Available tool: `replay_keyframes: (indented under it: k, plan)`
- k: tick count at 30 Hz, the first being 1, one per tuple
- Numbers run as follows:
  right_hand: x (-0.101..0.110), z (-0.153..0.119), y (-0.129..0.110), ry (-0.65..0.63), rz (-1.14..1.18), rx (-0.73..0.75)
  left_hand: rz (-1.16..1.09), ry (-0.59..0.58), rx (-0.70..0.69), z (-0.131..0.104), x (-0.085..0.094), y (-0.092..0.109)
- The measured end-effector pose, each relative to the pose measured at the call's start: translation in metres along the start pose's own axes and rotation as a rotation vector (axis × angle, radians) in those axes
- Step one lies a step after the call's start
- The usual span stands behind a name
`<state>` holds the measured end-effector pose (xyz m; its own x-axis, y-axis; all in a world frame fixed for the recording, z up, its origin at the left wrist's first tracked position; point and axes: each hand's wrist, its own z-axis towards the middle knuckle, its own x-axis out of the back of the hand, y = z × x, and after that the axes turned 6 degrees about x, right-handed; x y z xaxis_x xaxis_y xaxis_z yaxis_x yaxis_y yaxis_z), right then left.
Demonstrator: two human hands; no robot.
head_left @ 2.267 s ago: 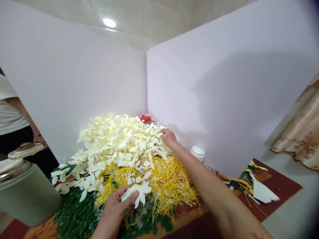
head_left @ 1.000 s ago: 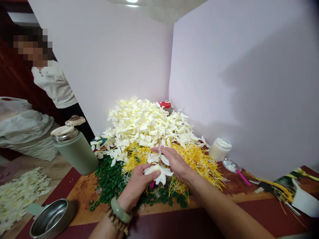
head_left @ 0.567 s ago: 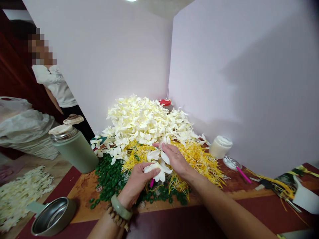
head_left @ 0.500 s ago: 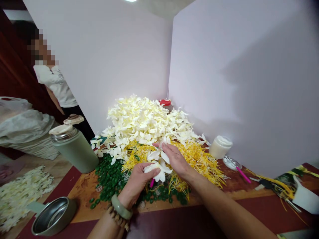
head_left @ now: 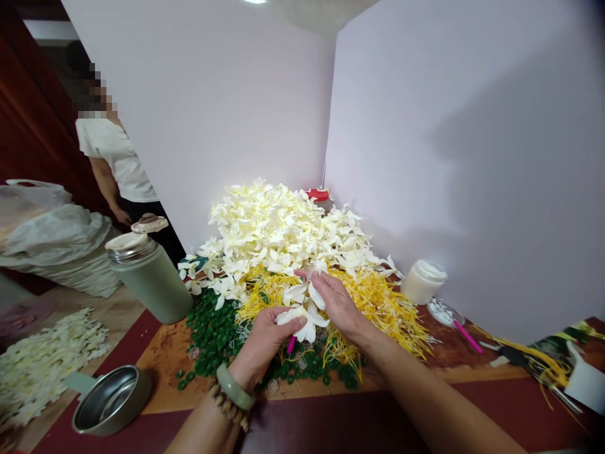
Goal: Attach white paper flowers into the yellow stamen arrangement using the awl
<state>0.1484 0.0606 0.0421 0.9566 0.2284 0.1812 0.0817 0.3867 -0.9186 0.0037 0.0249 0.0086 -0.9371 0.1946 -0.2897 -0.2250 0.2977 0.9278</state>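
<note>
Two pale panels (head_left: 227,94) meet in a far corner behind a tabletop (head_left: 161,356) patterned in brown and dark red. A heap of loose white flowers (head_left: 278,227) rises on its far side, with a spread of yellow stamens (head_left: 387,315) nearer and small green pieces (head_left: 212,334) to the left. Between these and the near edge, the left hand (head_left: 262,340) pinches a lower white flower (head_left: 307,325) between thumb and fingers; a magenta stick (head_left: 291,345) pokes out beneath it. The right hand (head_left: 340,306) grips an upper white flower (head_left: 316,295) just beyond, its index finger stretched left. The step in hand looks like bringing the two flowers into line, one above the other. The next move seems to call for a steady left pinch and a light, careful right touch, since the petals look thin.
</note>
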Motion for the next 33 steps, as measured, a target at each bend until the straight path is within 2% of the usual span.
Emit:
replay_keyframes:
  k: [6, 9, 12, 15, 20, 26, 33]
  plan:
    - [-0.0001, -0.0029, -0.0009, -0.042, -0.097, 0.052, -0.001, -0.004, -0.008, -0.0013, 0.0011, -0.0007]
    - [0.0001, -0.0038, -0.002, -0.056, -0.194, 0.131, -0.01, 0.021, -0.018, -0.0007, 0.0017, -0.0005]
    - [0.0012, -0.0025, -0.0005, -0.016, -0.237, 0.214, -0.006, 0.056, -0.022, -0.0003, 0.0016, 0.0014]
    - [0.002, -0.0011, 0.0021, 0.025, -0.248, 0.216, -0.019, 0.062, -0.011, -0.0007, 0.001, 0.0035]
    - [0.0009, -0.0027, 0.0033, 0.057, -0.288, 0.223, -0.033, 0.038, -0.016, -0.0023, 0.0012, 0.0043]
    - [-0.0008, -0.0061, 0.0014, 0.09, -0.384, 0.33, -0.036, -0.006, -0.038, -0.0028, 0.0017, 0.0054]
    - [-0.0006, -0.0065, -0.0023, 0.102, -0.362, 0.241, 0.0, 0.01, -0.02, -0.0014, 0.0034, 0.003]
